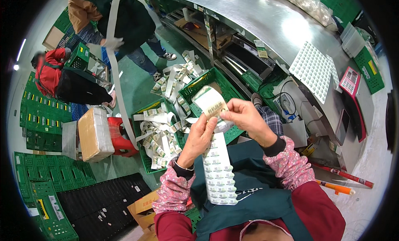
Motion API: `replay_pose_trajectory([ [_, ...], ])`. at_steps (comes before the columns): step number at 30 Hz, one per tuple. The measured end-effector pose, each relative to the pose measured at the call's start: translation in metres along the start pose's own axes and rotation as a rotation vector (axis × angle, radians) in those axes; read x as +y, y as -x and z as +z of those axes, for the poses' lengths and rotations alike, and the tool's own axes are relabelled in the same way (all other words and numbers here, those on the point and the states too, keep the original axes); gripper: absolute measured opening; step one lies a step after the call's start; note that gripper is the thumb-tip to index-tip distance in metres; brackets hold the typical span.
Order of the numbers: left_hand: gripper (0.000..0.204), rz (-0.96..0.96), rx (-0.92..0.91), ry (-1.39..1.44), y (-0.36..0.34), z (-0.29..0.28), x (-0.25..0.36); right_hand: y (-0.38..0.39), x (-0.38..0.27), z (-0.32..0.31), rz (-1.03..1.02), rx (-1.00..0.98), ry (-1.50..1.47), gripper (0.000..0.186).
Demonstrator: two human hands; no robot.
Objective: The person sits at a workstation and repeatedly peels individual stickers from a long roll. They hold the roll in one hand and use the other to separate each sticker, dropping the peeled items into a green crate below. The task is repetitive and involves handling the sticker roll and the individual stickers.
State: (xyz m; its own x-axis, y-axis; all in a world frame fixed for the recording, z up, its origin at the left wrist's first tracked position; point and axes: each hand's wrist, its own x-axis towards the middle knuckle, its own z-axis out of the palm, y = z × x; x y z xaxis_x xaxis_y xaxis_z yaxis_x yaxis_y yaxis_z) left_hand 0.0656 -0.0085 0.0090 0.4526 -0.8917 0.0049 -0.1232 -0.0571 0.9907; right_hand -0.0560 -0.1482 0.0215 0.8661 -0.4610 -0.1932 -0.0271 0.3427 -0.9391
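Holding a long label strip (217, 170) up in front of the chest, both hands meet at its upper end. The left hand (198, 139) has its grip clamped on the strip from the left side, fingers curled around the backing just below the top. The right hand (245, 118) pinches the upper end, where the strip folds over and one label (211, 103) stands up above the fingers. The rest of the strip hangs straight down over the green apron (257, 199). Just beyond the hands sit two green crates (226, 89), and loose white strips (160, 135) spill out of them onto the floor. A steel table (266, 25) curves along the right. Another person (124, 21) stands at upper left, holding a long white band.
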Motion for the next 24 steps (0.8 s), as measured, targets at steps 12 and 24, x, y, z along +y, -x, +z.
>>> replay_pose_trajectory([
  [12,0.032,-0.284,-0.100,0.228,0.000,-0.014,-0.017,0.012,-0.027,-0.009,-0.060,-0.049,0.119,0.021],
  [24,0.032,0.020,-0.004,-0.282,0.000,-0.001,-0.004,0.010,0.017,0.023,-0.773,0.256,0.967,0.028],
])
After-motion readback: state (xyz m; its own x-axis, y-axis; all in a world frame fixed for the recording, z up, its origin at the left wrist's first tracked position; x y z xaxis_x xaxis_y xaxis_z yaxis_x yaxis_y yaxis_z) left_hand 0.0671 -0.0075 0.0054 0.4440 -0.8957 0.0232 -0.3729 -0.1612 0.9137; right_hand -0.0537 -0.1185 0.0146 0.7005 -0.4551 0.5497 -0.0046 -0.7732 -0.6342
